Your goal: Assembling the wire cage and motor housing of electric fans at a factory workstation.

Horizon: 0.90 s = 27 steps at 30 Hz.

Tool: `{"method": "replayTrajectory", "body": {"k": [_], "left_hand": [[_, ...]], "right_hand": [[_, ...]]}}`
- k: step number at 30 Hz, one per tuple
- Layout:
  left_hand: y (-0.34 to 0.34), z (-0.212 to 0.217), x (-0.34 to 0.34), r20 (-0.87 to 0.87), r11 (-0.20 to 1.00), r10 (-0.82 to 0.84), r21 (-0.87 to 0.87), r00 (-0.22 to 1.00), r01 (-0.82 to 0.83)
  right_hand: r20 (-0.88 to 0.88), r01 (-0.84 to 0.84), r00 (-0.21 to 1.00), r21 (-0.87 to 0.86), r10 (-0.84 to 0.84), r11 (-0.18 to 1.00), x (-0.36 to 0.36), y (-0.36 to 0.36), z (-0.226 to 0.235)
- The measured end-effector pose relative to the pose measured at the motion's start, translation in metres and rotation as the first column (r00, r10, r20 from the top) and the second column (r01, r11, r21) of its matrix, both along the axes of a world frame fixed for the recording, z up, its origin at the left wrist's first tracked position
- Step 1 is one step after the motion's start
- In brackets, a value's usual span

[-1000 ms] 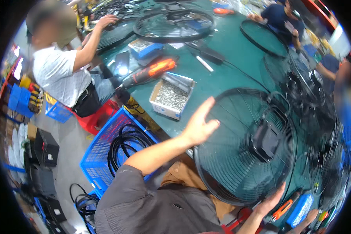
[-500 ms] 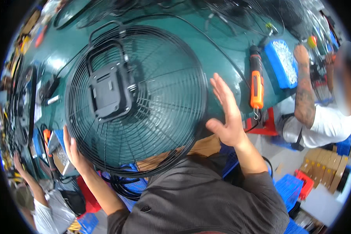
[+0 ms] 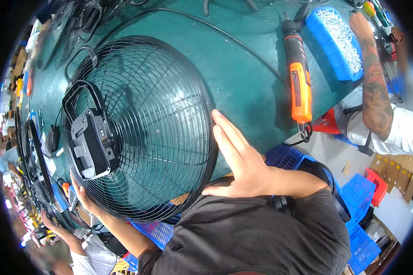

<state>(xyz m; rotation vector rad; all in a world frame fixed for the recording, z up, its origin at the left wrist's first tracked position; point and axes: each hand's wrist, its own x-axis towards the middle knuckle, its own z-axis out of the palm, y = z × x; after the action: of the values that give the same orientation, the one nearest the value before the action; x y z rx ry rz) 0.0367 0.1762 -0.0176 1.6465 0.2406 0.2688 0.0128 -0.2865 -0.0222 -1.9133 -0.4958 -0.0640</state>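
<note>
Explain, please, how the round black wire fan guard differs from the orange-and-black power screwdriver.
The round black wire fan guard is much wider than the orange-and-black power screwdriver.
The guard is a see-through circular cage; the screwdriver has a narrow, solid body.
The guard is between the left hand and the right hand; the screwdriver lies apart from both.
Both have black parts.

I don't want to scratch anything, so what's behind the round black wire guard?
Through the wire guard, mostly green tabletop shows, plus something brown near the guard's lower edge. Whatever sits directly behind the black box is covered, so I can't tell what's there.
</note>
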Motion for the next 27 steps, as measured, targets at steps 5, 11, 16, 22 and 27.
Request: {"method": "replayTrajectory", "body": {"k": [5, 11, 16, 22, 27], "left_hand": [[0.034, -0.009, -0.009, -0.079, 0.977, 0.195, 0.108, 0.978, -0.186], [0.057, -0.023, -0.021, 0.009, 0.955, 0.295, 0.021, 0.955, -0.295], [0.072, -0.020, -0.029, 0.002, 0.941, 0.321, 0.114, 0.947, -0.319], [0.099, -0.030, -0.043, 0.008, 0.922, 0.326, 0.218, 0.945, -0.320], [0.113, -0.038, -0.043, -0.024, 0.817, 0.426, 0.439, 0.904, -0.373]], "right_hand": [[0.030, 0.026, 0.999, -0.042, -0.025, 0.999, 0.001, -0.001, -0.004], [0.057, 0.018, 0.998, -0.019, -0.017, 1.000, 0.005, -0.005, -0.009], [0.219, 0.076, 0.973, -0.006, -0.073, 0.997, 0.008, -0.005, -0.014], [0.197, 0.079, 0.978, -0.040, -0.070, 0.996, 0.009, -0.004, -0.013], [0.192, 0.086, 0.978, -0.004, -0.083, 0.996, 0.012, -0.002, -0.008]]}}
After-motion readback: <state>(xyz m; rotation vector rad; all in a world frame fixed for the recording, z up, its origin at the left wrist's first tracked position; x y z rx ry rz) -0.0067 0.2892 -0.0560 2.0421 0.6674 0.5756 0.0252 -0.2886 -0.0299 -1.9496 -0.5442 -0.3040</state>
